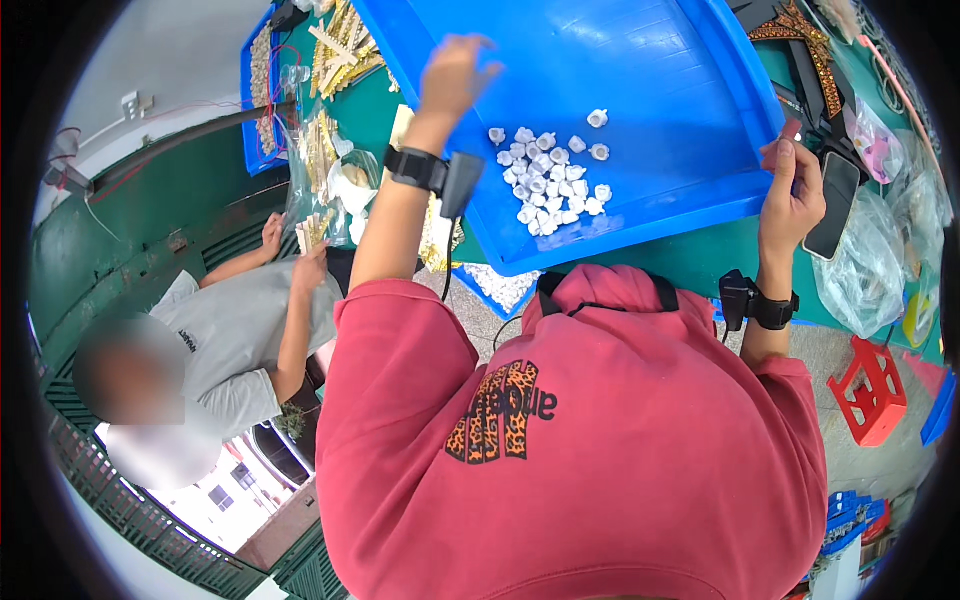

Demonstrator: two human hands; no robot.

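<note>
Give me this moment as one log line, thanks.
left hand: over blue tray; right hand: at tray's right edge; white pieces: in tray

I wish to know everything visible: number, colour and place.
Table: one, green, upper half
Big tray: one, blue, on table
Small pieces: many, white, inside big tray
Strips: many, gold, upper left
Phone: one, dark, right of big tray
Plastic bags: several, clear, right
Stool: one, red, lower right
Co-worker: one, in grey, left
Wearer's shirt: one, red, lower middle
Wristbands: two, black, wearer's wrists
Left hand: one, bare, above big tray
Right hand: one, bare, big tray's right edge
</note>
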